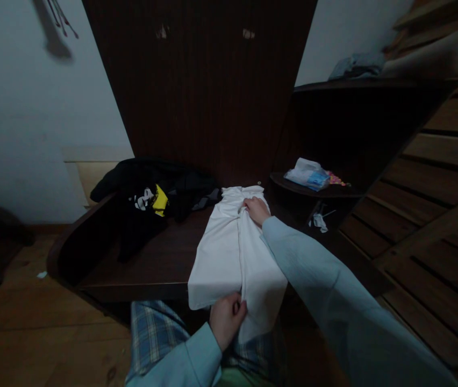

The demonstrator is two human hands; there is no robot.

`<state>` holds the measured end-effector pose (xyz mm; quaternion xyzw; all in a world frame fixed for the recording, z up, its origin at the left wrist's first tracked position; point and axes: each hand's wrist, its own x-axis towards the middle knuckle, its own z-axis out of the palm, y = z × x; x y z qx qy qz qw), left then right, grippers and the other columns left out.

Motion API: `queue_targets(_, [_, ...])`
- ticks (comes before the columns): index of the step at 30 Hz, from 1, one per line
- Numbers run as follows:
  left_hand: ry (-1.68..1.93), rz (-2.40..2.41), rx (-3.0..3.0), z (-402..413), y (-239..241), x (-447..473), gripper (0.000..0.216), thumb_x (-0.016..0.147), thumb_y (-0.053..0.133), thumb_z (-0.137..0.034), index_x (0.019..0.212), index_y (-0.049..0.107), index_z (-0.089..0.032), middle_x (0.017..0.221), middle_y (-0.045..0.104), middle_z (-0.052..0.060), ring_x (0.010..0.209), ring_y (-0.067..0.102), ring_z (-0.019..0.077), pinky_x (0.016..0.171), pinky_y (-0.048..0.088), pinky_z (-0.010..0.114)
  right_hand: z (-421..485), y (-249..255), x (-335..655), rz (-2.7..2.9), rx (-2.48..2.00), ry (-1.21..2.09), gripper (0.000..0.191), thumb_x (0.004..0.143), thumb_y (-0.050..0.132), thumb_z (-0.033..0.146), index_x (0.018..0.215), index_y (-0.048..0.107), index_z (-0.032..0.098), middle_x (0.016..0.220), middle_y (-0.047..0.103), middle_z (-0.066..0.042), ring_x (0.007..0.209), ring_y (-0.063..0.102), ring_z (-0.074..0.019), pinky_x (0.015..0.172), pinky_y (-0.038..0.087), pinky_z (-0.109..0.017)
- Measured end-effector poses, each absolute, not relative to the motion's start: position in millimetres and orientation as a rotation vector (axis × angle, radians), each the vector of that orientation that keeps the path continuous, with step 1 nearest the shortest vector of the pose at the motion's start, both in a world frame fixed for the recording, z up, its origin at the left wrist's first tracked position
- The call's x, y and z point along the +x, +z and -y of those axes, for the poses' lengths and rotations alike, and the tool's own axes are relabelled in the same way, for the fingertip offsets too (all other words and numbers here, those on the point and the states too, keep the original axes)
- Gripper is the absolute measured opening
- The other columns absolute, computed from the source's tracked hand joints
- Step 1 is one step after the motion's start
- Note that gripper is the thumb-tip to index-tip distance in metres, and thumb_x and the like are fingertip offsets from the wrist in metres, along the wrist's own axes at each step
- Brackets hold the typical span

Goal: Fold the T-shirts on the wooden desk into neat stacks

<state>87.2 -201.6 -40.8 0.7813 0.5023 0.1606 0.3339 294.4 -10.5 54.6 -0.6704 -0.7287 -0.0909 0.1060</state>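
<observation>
A white garment [224, 252] lies lengthwise on a dark wooden table [152, 263], its near end hanging over the front edge. My left hand [226, 318] is closed on a fold of the cloth at the near end. My right hand [256, 208] reaches across and pinches the same fold near the far end, where the fabric bunches. Both arms wear light blue sleeves.
A black garment [152, 196] with a yellow and white print lies heaped at the table's back left. A small shelf at the right holds a white and blue packet [308, 174]. A dark wardrobe [200, 86] stands behind. Wooden stairs [434, 204] rise at the right.
</observation>
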Motion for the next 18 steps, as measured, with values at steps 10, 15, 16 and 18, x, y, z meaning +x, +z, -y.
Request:
queue_targets(10, [0.285,-1.139,1.843,190.2,-85.7,74.6,0.019,0.071,0.055,-0.033,0.077,0.061,-0.015,0.054,0.049,-0.005,0.056,0.047,0.011,0.055,0.034,0.022,13.3,44.3,295.4,1.918,-2.065,-0.183,0.026,0.08,0.037,0.012,0.097,0.056,0.018,0.096,0.062,-0.007,0.087,0.055,-0.0211,0.071,0.038,-0.028])
queue_targets(15, [0.383,-1.02,1.208,185.7,-127.9,74.6,0.045,0.056,0.068,-0.046,0.083,0.058,-0.012,0.081,0.062,0.006,0.08,0.057,0.0195,0.074,0.042,0.03,10.8,30.2,294.3,1.973,-2.023,-0.113,0.026,0.08,0.036,0.01,0.096,0.055,0.016,0.098,0.06,-0.008,0.09,0.055,-0.0199,0.076,0.038,-0.027])
queue_targets(16, [0.456,-0.976,1.081,186.3,-133.8,73.8,0.051,0.053,0.07,-0.048,0.087,0.057,-0.013,0.092,0.062,0.009,0.09,0.057,0.0216,0.08,0.042,0.032,10.2,28.3,293.6,1.982,-2.016,-0.107,0.025,0.08,0.036,0.011,0.098,0.054,0.016,0.099,0.06,-0.009,0.09,0.055,-0.0196,0.076,0.038,-0.027])
queue_targets(18, [0.555,-0.912,0.865,189.3,-140.9,71.5,0.055,0.052,0.071,-0.048,0.094,0.056,-0.016,0.111,0.057,0.012,0.107,0.051,0.0234,0.09,0.038,0.034,9.1,25.7,292.8,2.001,-2.001,-0.092,0.025,0.08,0.039,0.014,0.101,0.053,0.014,0.101,0.059,-0.01,0.09,0.055,-0.0193,0.078,0.038,-0.027])
